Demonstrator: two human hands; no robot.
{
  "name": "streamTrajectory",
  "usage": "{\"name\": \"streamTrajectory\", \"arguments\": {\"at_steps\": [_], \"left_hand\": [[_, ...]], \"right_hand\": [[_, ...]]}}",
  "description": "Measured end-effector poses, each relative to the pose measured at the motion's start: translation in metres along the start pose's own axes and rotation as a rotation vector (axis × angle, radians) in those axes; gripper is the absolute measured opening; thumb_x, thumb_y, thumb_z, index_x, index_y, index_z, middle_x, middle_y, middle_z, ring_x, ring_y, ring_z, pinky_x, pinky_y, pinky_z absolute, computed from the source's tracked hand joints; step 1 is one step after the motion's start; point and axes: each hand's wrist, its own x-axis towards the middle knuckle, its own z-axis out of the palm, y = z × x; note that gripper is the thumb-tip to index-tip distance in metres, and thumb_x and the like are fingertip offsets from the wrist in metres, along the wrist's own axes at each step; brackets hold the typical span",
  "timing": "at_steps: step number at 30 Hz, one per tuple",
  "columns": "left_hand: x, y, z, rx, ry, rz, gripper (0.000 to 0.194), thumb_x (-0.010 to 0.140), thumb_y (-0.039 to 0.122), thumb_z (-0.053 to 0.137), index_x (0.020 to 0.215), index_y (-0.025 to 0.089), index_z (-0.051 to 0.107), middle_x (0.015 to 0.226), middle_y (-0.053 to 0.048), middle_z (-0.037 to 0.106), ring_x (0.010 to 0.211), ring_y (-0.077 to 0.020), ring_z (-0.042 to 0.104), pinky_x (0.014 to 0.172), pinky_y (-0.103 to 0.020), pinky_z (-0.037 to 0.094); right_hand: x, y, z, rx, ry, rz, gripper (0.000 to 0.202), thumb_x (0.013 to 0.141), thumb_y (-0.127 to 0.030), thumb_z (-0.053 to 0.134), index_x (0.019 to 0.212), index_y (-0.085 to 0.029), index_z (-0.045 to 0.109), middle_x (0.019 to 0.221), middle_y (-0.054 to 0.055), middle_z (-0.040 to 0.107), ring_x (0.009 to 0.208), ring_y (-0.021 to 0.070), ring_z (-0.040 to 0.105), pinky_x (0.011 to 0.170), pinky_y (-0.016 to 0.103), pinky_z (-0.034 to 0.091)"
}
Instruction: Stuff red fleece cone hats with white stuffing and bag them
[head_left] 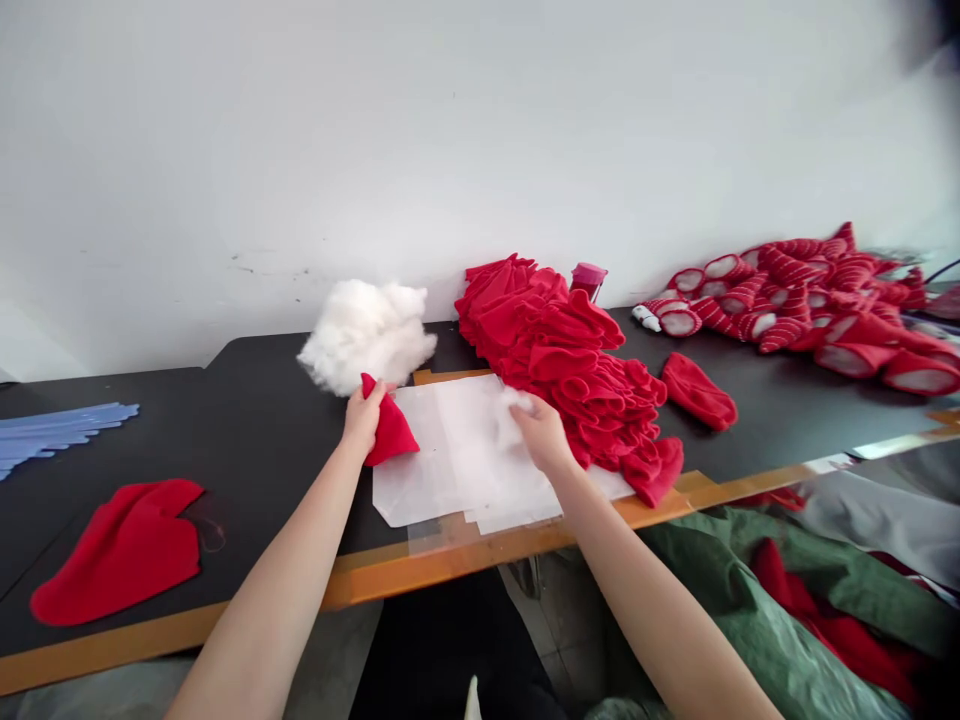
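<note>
Gripping red cloth (pixel 393 436), left hand (pixel 363 418) at edge

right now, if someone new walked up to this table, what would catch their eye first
The long heap of bright red fabric pieces beside the right hand probably stands out most. Next comes the fluffy white fibre clump near the wall, beyond the left hand, which grips a small red fabric piece. At the far right lies a pile of red striped, white-ended fabric pieces.
</note>
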Motion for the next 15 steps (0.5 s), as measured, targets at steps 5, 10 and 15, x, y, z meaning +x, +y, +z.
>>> {"name": "streamTrajectory", "arguments": {"at_steps": [5,10,15], "left_hand": [[-0.037,0.008,0.025,-0.241,-0.056,-0.063,0.024,0.095,0.034,0.055,0.079,0.016,0.056,0.087,-0.009,0.071,0.071,-0.0196,0.069,0.065,-0.031,0.056],[-0.062,-0.006,0.046,-0.353,-0.1,-0.232,0.027,0.1,0.037,0.045,0.084,0.017,0.055,0.084,-0.008,0.07,0.072,-0.0209,0.07,0.068,-0.034,0.057],[-0.08,-0.032,0.052,-0.409,-0.175,-0.223,0.026,0.099,0.039,0.047,0.086,0.019,0.057,0.095,-0.007,0.07,0.083,-0.0206,0.07,0.076,-0.035,0.058]], "right_hand": [[-0.082,0.003,-0.005,0.334,-0.214,0.127,0.044,0.066,-0.045,0.074,0.1,-0.017,0.067,0.076,0.003,0.068,0.059,0.016,0.061,0.052,0.025,0.05],[-0.106,-0.007,0.041,0.217,-0.143,0.036,0.025,0.075,-0.031,0.059,0.094,-0.017,0.068,0.081,0.003,0.07,0.07,0.0183,0.064,0.063,0.028,0.053],[-0.091,-0.016,0.07,0.007,0.113,-0.03,0.033,0.073,-0.016,0.056,0.106,-0.016,0.06,0.083,0.004,0.07,0.072,0.0213,0.065,0.069,0.033,0.055]]}}
